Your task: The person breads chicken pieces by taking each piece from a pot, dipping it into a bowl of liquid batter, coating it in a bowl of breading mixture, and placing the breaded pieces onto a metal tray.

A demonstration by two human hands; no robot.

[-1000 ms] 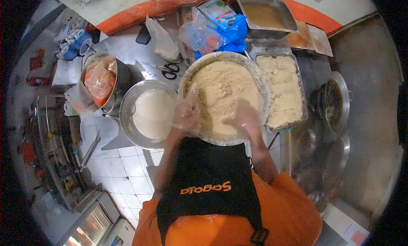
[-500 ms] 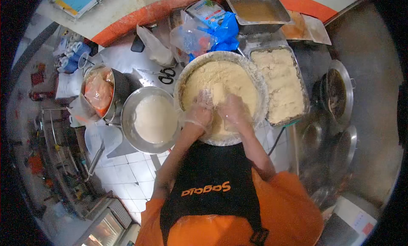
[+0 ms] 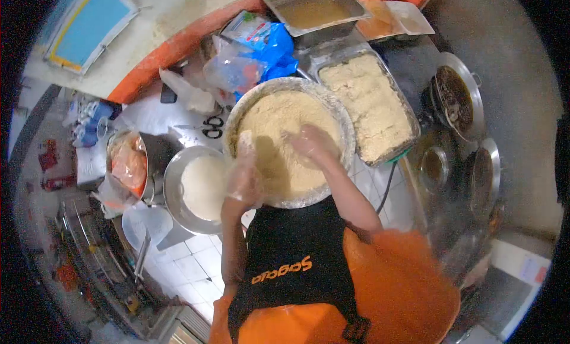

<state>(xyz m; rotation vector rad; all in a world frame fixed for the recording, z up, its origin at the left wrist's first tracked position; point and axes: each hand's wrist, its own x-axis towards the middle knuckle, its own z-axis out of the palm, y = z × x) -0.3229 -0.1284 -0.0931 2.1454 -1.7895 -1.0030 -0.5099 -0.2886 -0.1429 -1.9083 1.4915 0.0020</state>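
A wide metal bowl [image 3: 347, 127] of pale yellow crumbs [image 3: 270, 115] stands in front of me. My left hand [image 3: 243, 180], in a thin clear glove, is at the bowl's left side, its fingers closed round a pale crumb-coated piece [image 3: 245, 138] that sticks up from the fingertips. What lies under the crumbs on this piece cannot be seen. My right hand [image 3: 313, 145] rests on the crumbs right of centre, fingers apart and partly in them, with nothing visible in its grasp. Left of the bowl is a metal bowl of white batter [image 3: 203, 183].
A tray of crumb-coated pieces [image 3: 371, 106] stands at the right. Beyond it are pans of dark liquid [image 3: 457, 97]. A pot with an orange-filled bag [image 3: 129, 163], scissors [image 3: 213, 125] and a blue bag [image 3: 276, 50] lie left and behind. A metal pan [image 3: 314, 11] sits at the back.
My hands have come apart. The left has moved toward the bowl's left rim with the coated piece; the right stays over the crumbs. The whole view has shifted and turned slightly.
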